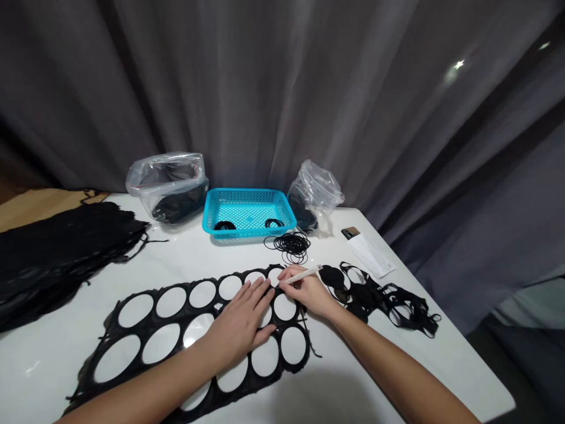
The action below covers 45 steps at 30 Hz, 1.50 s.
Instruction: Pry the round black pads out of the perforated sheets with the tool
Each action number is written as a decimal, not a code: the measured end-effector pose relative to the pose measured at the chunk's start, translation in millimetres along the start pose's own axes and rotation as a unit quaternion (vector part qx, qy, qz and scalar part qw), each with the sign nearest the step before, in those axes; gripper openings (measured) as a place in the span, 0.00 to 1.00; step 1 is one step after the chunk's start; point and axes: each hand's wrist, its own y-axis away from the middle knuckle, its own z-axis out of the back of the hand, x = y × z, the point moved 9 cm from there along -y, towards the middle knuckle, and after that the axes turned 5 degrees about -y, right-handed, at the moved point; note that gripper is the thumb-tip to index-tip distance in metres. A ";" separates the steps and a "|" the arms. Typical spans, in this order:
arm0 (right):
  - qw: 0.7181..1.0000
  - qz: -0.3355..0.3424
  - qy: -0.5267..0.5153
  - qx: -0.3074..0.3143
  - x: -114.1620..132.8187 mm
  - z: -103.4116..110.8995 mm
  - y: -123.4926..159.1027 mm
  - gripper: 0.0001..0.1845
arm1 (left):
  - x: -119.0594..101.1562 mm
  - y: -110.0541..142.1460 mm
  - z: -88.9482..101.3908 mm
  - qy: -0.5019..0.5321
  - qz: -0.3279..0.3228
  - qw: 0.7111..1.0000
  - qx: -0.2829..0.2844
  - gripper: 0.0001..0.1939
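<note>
Your left hand (pixel 241 321) lies open and flat on the black sheet (pixel 148 327), which spreads over the near middle of the table (pixel 353 383) with rows of round holes. Your right hand (pixel 306 290) grips a white tool (pixel 305 274), its tip at the sheet's far right corner. Black scraps (pixel 373 296) lie right of that hand; beyond it, black rings (pixel 292 245) sit just near of the blue basket (pixel 249 233).

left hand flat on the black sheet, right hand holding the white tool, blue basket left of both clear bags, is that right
No: the head view shows the blue basket between the clear bags. The left hand is flat on the black sheet and the right hand holds the white tool.
</note>
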 end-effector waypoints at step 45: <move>0.996 -0.086 0.025 0.011 11.9 -17.2 63.9 0.06 | -31.0 28.0 6.5 0.047 -0.030 0.997 0.045 0.29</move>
